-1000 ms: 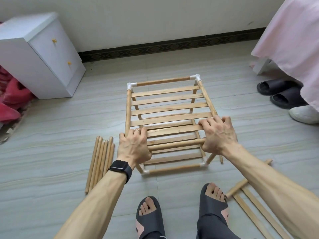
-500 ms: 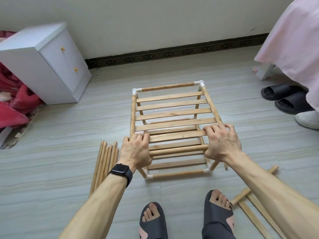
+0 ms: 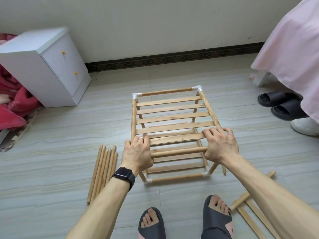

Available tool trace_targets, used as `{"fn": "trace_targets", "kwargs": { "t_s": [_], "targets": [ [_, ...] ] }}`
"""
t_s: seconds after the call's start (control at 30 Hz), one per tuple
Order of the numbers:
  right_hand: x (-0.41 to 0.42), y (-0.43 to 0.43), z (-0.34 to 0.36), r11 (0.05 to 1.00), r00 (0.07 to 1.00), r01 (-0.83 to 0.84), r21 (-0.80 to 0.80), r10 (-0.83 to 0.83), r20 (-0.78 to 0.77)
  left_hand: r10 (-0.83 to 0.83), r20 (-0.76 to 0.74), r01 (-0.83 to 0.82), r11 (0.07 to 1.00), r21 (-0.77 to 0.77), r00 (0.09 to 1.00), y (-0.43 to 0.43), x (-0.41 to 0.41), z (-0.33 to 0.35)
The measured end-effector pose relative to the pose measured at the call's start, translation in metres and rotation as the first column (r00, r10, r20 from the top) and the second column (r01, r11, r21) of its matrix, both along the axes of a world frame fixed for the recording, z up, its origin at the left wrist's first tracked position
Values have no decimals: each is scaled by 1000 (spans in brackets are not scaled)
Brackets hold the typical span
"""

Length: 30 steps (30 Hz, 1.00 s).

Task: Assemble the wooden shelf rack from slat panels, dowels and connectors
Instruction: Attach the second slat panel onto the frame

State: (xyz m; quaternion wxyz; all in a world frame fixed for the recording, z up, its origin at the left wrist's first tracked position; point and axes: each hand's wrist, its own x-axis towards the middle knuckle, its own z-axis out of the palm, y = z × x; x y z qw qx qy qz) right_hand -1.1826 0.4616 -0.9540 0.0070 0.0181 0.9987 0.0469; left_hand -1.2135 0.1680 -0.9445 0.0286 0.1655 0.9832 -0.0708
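A two-tier wooden shelf rack point(image 3: 172, 116) stands on the tiled floor in front of me, its upper slat panel framed by dowels and white corner connectors point(image 3: 137, 96). My left hand point(image 3: 137, 155) grips the near left corner of the upper tier, fingers curled over the side dowel. My right hand point(image 3: 221, 145) grips the near right corner the same way. A front dowel point(image 3: 177, 152) runs between my two hands. The lower tier shows through the slats.
Several loose dowels point(image 3: 103, 171) lie on the floor left of the rack. A spare slat panel point(image 3: 250, 214) lies at the lower right by my feet. A white cabinet point(image 3: 46, 66) stands back left; black slippers point(image 3: 283, 106) and pink cloth are at the right.
My hands keep their grip on the rack's near corners. The view has tilted and drawn back a little, so the rack sits lower in the picture.
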Motion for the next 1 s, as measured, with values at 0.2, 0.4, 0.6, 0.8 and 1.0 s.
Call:
{"fn": "trace_targets", "kwargs": {
  "t_s": [0.2, 0.4, 0.6, 0.8, 1.0],
  "targets": [
    [22, -24, 14, 817, 865, 429, -384, -495, -87, -92, 305, 47, 987, 153, 948, 20, 41, 39],
    [82, -72, 4, 310, 846, 327, -893, -517, 130, -19, 56, -12, 861, 509, 998, -24, 30, 68],
    [64, -52, 1, 626, 917, 355, -694, -377, 130, 460, 158, -486, 809, 330, 874, -78, 6, 43],
    [17, 0, 26, 811, 860, 440, -385, -504, -78, 383, 231, -444, 694, 567, 894, -41, 37, 14],
    [47, -71, 44, 945, 929, -42, -324, -83, -362, 330, -103, -264, 876, 404, 938, -35, 42, 16]
  ]
}}
